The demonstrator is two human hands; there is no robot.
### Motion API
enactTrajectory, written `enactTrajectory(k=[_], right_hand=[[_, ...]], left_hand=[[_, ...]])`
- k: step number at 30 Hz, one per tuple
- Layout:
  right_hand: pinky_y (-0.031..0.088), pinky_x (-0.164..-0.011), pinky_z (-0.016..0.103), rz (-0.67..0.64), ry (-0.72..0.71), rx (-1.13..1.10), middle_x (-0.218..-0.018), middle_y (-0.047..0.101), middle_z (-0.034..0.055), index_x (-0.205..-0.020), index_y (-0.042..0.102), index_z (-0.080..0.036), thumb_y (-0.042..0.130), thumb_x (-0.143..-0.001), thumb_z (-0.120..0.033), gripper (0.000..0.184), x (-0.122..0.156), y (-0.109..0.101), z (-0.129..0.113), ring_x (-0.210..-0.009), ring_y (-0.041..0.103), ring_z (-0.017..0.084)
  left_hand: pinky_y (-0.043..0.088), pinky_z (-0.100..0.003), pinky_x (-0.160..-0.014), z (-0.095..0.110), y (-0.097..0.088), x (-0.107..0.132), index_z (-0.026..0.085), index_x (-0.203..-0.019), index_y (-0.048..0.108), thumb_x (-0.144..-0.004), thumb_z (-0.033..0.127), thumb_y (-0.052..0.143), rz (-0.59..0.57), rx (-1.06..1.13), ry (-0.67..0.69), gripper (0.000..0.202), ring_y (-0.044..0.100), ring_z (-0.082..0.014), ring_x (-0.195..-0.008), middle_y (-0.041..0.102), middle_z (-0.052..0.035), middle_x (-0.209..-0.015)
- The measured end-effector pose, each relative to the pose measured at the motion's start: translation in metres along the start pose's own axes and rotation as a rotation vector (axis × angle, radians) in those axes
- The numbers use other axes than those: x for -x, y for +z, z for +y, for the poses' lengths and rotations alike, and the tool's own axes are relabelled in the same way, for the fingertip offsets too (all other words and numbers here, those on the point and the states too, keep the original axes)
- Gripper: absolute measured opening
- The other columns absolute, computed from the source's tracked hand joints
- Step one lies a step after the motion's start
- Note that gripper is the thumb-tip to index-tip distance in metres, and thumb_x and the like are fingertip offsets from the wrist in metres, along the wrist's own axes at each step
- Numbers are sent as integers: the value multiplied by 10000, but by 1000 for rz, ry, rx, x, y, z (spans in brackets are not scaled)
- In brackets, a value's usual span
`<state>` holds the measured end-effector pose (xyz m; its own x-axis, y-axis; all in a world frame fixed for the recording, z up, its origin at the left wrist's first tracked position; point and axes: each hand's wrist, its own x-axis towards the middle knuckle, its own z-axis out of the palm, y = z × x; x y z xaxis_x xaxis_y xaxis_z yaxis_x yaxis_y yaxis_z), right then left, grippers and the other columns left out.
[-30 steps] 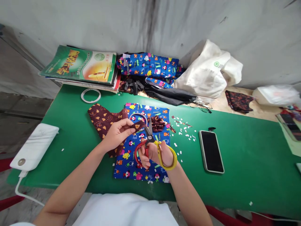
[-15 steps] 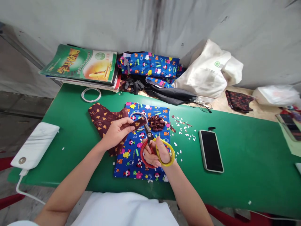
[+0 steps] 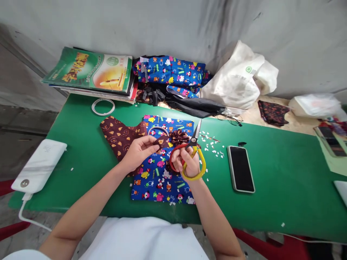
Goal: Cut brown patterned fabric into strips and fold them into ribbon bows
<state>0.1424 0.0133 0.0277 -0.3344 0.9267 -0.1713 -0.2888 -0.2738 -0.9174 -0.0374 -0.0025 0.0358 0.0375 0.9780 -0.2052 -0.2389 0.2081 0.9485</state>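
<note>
Scissors (image 3: 193,144) over green table (image 3: 271,173), grey wall (image 3: 162,25).

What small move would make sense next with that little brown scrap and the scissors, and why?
Probably bring the scissors back to the brown scrap: the left hand pinches it over the blue cloth, while the blades in the right hand point up and away.

The scissors (image 3: 193,144) have been swung away from the brown strip (image 3: 162,141), their closed blades now pointed up and right.
</note>
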Motion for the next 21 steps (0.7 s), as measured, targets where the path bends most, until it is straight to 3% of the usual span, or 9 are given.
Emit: enactTrajectory(k=[3, 7, 15, 21], right_hand=[[308, -305, 227, 42, -7, 153, -329, 421, -53, -527, 475, -213, 625, -779, -515, 421, 0, -1, 5, -284, 365, 77], [359, -348, 251, 100, -4, 180, -333, 428, -63, -515, 429, -230, 658, -772, -465, 416, 0, -2, 9, -297, 390, 86], [308, -337, 242, 131, -27, 161, -336, 449, -59, -478, 433, -219, 700, -723, -358, 389, -3, 2, 4, -289, 386, 78], [302, -331, 234, 169, -62, 130, -342, 444, -70, -505, 419, -220, 713, -700, -311, 364, -7, -2, -1, -282, 385, 76]], left_hand=[[488, -188, -698, -2, 5, 2, 162, -775, 657, -708, 363, 758, -54, 54, -9, 236, 578, -90, -695, 650, 6, -766], [500, -216, -722, 0, 7, 4, 153, -773, 659, -693, 364, 765, -100, 59, -28, 249, 587, -109, -719, 653, -13, -792], [486, -220, -707, 4, 8, 3, 156, -746, 653, -679, 331, 765, -156, 5, -79, 219, 585, -121, -723, 630, 0, -751], [478, -214, -735, 2, 5, 2, 164, -784, 638, -765, 344, 697, -159, -24, -36, 190, 589, -113, -748, 638, 0, -781]])
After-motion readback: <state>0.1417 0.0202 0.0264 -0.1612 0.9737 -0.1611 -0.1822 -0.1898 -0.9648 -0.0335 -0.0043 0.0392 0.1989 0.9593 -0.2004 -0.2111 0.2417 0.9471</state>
